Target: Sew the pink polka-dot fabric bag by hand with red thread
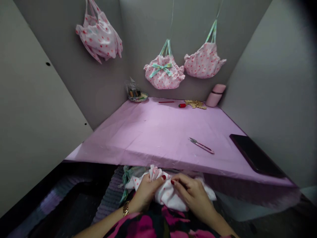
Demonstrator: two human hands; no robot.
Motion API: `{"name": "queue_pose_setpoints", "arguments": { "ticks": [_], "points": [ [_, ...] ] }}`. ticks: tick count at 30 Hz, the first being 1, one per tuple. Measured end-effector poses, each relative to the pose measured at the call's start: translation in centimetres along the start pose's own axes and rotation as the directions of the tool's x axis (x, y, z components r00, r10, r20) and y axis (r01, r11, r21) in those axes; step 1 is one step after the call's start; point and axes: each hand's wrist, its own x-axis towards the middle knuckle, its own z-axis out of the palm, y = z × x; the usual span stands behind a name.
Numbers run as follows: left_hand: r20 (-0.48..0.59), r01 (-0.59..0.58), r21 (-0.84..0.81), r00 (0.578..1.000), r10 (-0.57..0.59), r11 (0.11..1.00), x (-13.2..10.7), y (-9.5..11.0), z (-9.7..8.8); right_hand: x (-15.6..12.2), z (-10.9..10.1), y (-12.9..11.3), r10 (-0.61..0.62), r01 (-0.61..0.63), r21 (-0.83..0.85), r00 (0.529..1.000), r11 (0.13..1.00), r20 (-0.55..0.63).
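Note:
In my lap, just below the table's front edge, lies a white cloth piece with pink dots, bunched into folds. A green ribbon tie hangs at its left side. My left hand grips the gathered cloth, thumb on top and the other fingers hidden beneath it. Over the right part of the same cloth, my right hand has its thumb and index finger pinched together. Whatever sits in that pinch is too small to make out.
On the pink-covered table lie thread snips and a dark tablet-like slab. Farther back are a red thread spool, a pink bottle and a small basket. Dotted cloth bags hang above.

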Motion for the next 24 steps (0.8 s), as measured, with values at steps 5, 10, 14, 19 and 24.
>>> {"name": "queue_pose_setpoints", "arguments": {
  "ticks": [5,10,14,19,24],
  "points": [
    [0.004,0.002,-0.016,1.000,-0.002,1.000,0.03,0.09,0.05,0.01,-0.04,-0.08,-0.015,0.013,-0.091,1.000,0.996,-0.024],
    [0.000,0.002,-0.010,1.000,-0.002,1.000,0.02,0.06,0.02,-0.09,-0.23,-0.14,-0.014,0.015,-0.061,1.000,0.998,0.014],
    [0.002,0.002,-0.002,1.000,-0.002,1.000,0.01,0.06,-0.02,-0.02,-0.28,-0.13,-0.043,0.043,-0.031,0.999,0.999,0.013],
    [-0.021,0.012,0.007,1.000,-0.012,1.000,-0.06,0.19,0.08,0.06,-0.33,-0.22,-0.026,0.026,-0.029,1.000,0.999,0.014],
    [-0.017,0.014,0.001,1.000,-0.014,1.000,-0.04,0.17,0.11,0.03,-0.23,-0.29,-0.002,0.003,-0.047,1.000,0.999,0.008]
  ]
}}
